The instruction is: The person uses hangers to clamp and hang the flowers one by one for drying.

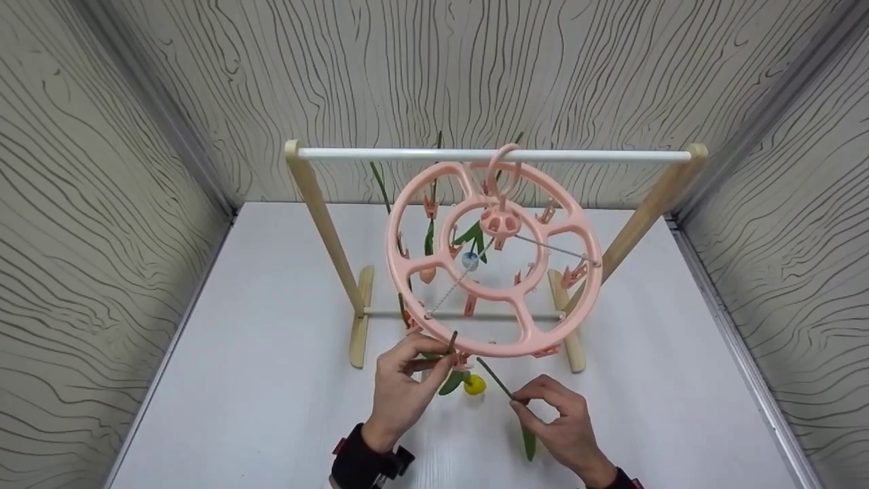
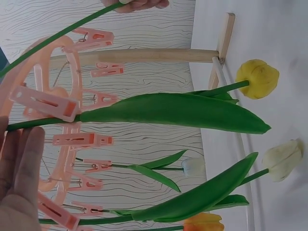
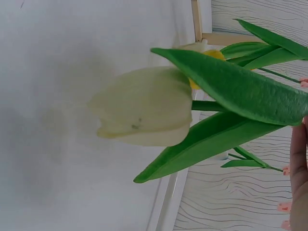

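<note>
Thumb and fingers of my left hand pinch the upper stem of a yellow tulip at the near rim of a round pink clip hanger. In the left wrist view a pink clip sits across that stem, just above the long green leaf, and the flower hangs below. To the right, my right hand pinches the green stem of a white tulip, its stem end slanting up toward the hanger's rim. The right wrist view shows its bloom and two leaves below the hand.
The hanger hooks over the white bar of a wooden stand. Other clipped tulips hang from it: a white one, an orange one and a pale blue one. Several clips round the rings hold nothing. A white table lies beneath.
</note>
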Motion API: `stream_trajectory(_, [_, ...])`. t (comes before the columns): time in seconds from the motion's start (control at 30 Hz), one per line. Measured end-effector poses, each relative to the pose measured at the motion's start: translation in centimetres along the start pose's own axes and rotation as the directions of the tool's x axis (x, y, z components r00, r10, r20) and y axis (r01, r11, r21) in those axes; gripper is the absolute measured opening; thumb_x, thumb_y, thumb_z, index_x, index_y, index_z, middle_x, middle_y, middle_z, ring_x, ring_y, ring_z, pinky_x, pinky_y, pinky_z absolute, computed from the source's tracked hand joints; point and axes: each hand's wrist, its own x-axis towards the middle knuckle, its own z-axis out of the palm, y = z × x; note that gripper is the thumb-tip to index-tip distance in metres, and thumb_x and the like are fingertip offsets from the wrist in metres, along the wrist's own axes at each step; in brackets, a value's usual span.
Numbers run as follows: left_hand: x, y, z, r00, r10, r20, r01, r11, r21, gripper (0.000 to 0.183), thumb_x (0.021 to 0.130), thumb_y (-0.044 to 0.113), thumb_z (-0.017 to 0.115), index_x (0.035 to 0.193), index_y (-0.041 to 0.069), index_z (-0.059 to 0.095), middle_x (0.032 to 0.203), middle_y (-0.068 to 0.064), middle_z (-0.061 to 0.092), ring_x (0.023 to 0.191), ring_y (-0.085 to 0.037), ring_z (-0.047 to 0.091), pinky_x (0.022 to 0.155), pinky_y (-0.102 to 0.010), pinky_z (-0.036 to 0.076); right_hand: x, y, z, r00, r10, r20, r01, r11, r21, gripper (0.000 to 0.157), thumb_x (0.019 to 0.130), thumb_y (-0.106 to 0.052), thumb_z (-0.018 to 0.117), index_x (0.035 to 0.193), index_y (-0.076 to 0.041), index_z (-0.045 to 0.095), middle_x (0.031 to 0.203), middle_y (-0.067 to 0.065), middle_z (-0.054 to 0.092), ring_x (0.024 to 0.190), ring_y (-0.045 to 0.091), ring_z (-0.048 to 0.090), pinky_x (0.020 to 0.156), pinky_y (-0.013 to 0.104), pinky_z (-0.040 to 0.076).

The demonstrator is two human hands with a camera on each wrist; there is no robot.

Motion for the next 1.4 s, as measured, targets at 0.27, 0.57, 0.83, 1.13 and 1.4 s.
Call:
stream_trajectory(0.27, [-0.4,0.0,0.2,1.0,-0.023,0.006,0.022,0.999,0.039,0.015,0.094,0.001,0.077,0.108,0.007,0.075,0.101,-0.014,0.077,0.089,-0.016,0.078,0.074,-0.034,0.068,0.2,-0.9,1.6,1.0,0.016,-0.015,-0.015,0.994,0.111,0.027,0.079,0.017,0.081,0.094,-0.006,0.078,0.083,0.007,0.073,0.077,0.011,0.069,0.072,0.018,0.059])
stream_trajectory(0.57, [-0.5,-0.1,0.6,1.0,-0.029,-0.003,0.029,0.999,0.018,0.012,0.094,0.001,0.077,0.105,0.003,0.076,0.099,-0.018,0.076,0.091,-0.015,0.078,0.074,-0.034,0.068,0.3,-1.2,2.3,1.0,0.021,-0.009,-0.019,0.98,0.197,0.033,0.08,0.019,0.078,0.097,-0.01,0.079,0.084,0.007,0.073,0.079,0.011,0.069,0.073,0.019,0.06])
stream_trajectory(0.83, [-1.0,0.0,0.8,1.0,-0.021,0.007,0.021,1.0,0.004,0.012,0.094,-0.003,0.075,0.104,0.003,0.075,0.096,-0.015,0.074,0.089,-0.013,0.076,0.075,-0.034,0.068,0.1,-1.2,2.3,0.999,-0.028,0.018,0.023,0.971,0.239,0.035,0.082,0.024,0.074,0.101,-0.006,0.078,0.084,0.013,0.071,0.08,0.013,0.07,0.073,0.02,0.061])
stream_trajectory(1.13, [-2.4,0.5,2.1,0.996,-0.027,0.089,0.036,0.994,-0.101,0.013,0.097,-0.002,0.072,0.109,0.002,0.073,0.099,-0.02,0.073,0.096,-0.012,0.076,0.079,-0.037,0.068,0.2,-1.6,2.3,1.0,-0.014,0.019,0.008,0.963,0.269,0.032,0.083,0.024,0.072,0.101,-0.002,0.077,0.085,0.014,0.07,0.082,0.012,0.07,0.072,0.019,0.06])
stream_trajectory(1.4, [-2.9,0.6,3.5,0.993,-0.083,0.083,0.096,0.982,-0.162,0.012,0.095,-0.002,0.074,0.107,-0.002,0.073,0.099,-0.024,0.073,0.097,-0.008,0.076,0.075,-0.037,0.069,0.2,-2.0,2.4,0.999,-0.031,0.018,0.024,0.955,0.297,0.027,0.083,0.023,0.073,0.1,0.002,0.075,0.089,0.011,0.072,0.085,0.013,0.071,0.075,0.02,0.061])
